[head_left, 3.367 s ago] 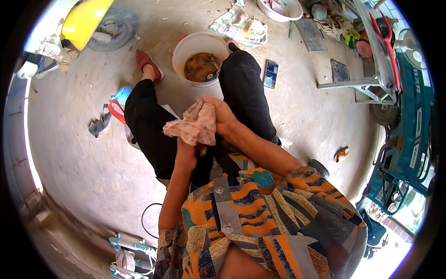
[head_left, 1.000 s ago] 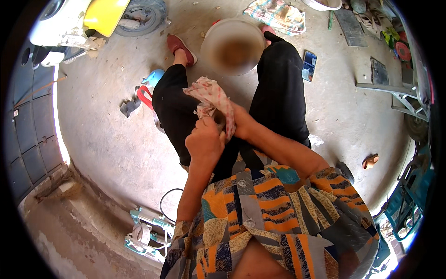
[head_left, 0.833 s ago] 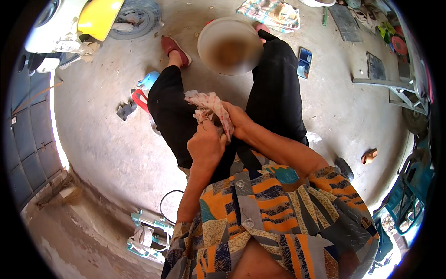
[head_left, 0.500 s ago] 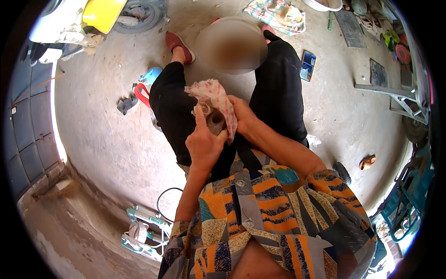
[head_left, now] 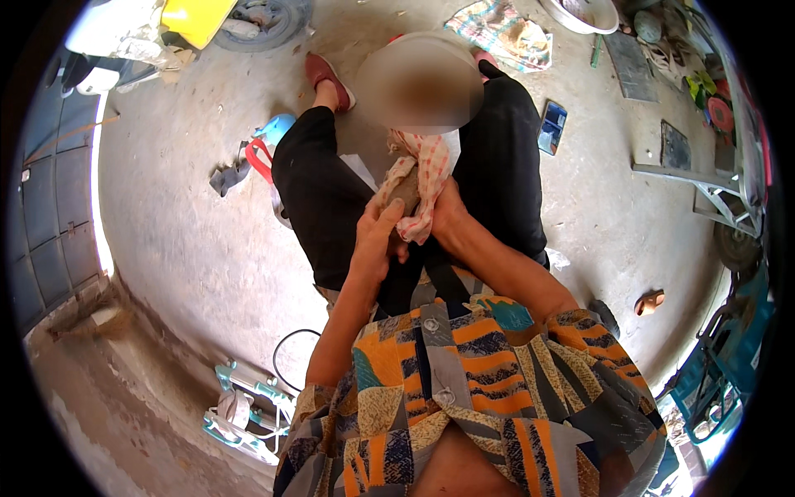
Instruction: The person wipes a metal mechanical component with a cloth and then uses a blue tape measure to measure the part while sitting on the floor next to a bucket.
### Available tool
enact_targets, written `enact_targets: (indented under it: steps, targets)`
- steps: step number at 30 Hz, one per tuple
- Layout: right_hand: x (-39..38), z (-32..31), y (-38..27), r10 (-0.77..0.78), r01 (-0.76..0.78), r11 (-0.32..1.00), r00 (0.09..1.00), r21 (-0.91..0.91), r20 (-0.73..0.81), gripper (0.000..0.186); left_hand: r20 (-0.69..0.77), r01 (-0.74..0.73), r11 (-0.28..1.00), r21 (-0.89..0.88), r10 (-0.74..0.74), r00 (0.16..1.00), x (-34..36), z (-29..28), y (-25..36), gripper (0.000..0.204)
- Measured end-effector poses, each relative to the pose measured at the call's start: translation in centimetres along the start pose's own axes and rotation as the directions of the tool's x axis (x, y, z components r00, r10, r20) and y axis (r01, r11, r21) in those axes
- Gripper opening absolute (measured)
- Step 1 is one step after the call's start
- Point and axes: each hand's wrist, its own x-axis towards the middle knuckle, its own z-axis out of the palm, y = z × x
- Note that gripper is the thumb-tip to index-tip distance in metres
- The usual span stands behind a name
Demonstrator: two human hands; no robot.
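Person wears a short-sleeved, button-front shirt (head_left: 489,364): patchwork of orange, grey, navy and tan, some teal, dark-and-orange stripes recurring. Placket (head_left: 435,358) grey; buttons (head_left: 431,324) round, greyish. Right sleeve (head_left: 588,340) striped likewise. Trousers (head_left: 498,157) plain black. Left shoe (head_left: 323,76) dark red, low-cut, sole edge paler. Left hand (head_left: 376,238) and right hand (head_left: 449,211) bare.

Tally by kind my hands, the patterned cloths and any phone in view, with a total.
Hands: 2, left hand and right hand
Patterned cloths: 2, held cloth and floor cloth
Phone: 1
Total: 5
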Motion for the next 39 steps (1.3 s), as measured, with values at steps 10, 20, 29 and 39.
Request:
enact_targets:
  steps: [10, 20, 29, 39]
  targets:
    - [0.3, -0.3, -0.3, -0.099, 0.1, 0.995, 0.994, 0.026, -0.041, 0.038, 0.379, -0.52, -0.069, 0.851, 0.767, 0.518, -0.6, 1.0, 0.2, 0.05]
    - [-1.0, -0.1, -0.7, 0.032, -0.027, 0.996, 0.998, -0.084, 0.059, 0.036, 0.076, -0.411, 0.658, 0.631, 0.474, 0.877, 0.5, -0.2, -0.9, 0.03]
    - [-0.2, 0.7, -0.5, 0.009, -0.009, 0.979, 1.0, -0.203, 0.003, 0.037, 0.18, -0.163, 0.986, -0.046, 0.168, 0.969, -1.8, 1.1, 1.2, 0.028]
    - [0.4, -2.6, -1.2, 0.435, -0.42, 0.898, 0.797, -0.132, 0.42, 0.071, 0.117, -0.071, 0.992, -0.1, 0.083, 0.99, -0.8, 0.0, 1.2, 0.027]
